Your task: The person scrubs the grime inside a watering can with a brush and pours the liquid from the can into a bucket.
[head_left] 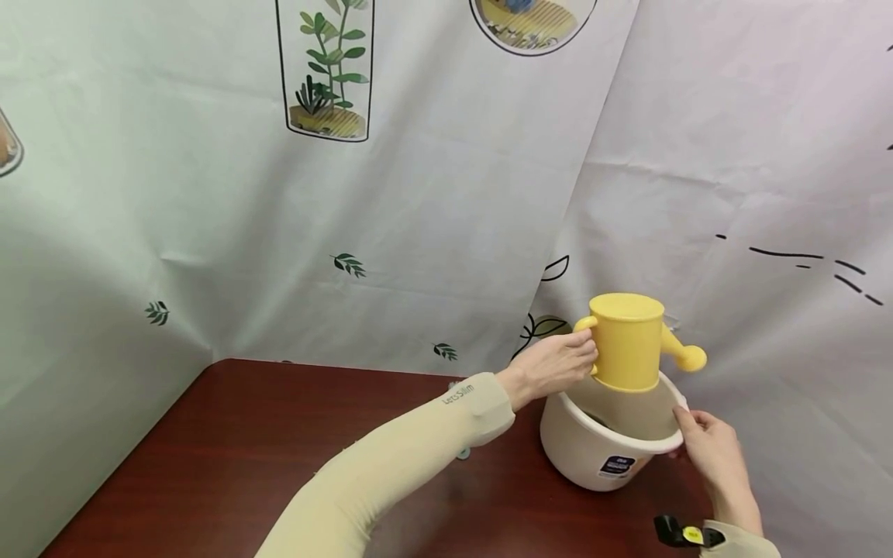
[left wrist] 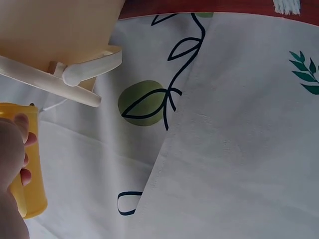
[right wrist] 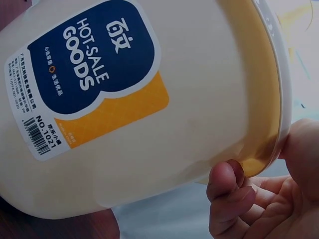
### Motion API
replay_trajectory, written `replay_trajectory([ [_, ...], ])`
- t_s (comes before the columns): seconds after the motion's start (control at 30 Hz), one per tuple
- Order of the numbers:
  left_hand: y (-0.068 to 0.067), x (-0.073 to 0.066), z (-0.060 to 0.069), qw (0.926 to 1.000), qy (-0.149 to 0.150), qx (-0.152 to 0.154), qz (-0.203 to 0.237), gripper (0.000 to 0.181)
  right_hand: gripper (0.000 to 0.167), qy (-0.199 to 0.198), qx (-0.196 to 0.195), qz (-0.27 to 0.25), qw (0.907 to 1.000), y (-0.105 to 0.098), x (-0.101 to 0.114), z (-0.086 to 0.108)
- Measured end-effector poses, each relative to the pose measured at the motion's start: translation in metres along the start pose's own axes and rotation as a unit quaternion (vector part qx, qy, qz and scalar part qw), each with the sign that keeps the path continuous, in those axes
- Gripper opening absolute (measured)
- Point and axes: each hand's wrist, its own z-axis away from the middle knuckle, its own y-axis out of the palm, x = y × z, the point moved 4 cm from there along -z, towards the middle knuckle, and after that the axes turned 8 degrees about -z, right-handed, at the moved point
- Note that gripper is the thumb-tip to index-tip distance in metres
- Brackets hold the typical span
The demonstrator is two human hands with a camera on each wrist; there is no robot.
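Observation:
A yellow toy watering can (head_left: 626,345) is held over the mouth of a white plastic bucket (head_left: 582,449), with a flat round face up and its spout slanting down to the right. My left hand (head_left: 554,364) grips the can's handle; in the left wrist view, fingertips of that hand (left wrist: 26,154) show against the yellow wall. My right hand (head_left: 715,449) pinches the bucket's rim at the right side. The right wrist view shows the bucket wall (right wrist: 199,114) up close, the thumb and curled fingers at its rim. Most of the bucket's inside is hidden.
The bucket stands on a dark red-brown table (head_left: 209,449) near its right end. A printed white cloth (head_left: 432,217) hangs behind. A small pale object (head_left: 463,454) lies partly hidden by the left sleeve. A label (right wrist: 94,69) is stuck on the bucket.

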Motion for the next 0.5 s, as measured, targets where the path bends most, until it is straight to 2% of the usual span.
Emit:
replay_trajectory([
  [0.17, -0.0005, 0.0037, -0.0014, 0.9995, -0.013, 0.010, 0.026, 0.042, 0.059, -0.002, -0.008, 0.013, 0.9999, -0.0002, -0.0004, -0.0006],
  [0.3, -0.0019, 0.0046, -0.0007, 0.9982, -0.028, 0.006, 0.052, 0.040, 0.060, -0.003, -0.005, 0.015, 0.9999, -0.0012, -0.0012, -0.0008],
  [0.5, -0.0024, 0.0051, 0.0058, 0.9924, -0.063, 0.009, 0.106, 0.036, 0.058, -0.002, -0.003, -0.005, 1.0000, 0.0001, -0.0014, -0.0012],
])
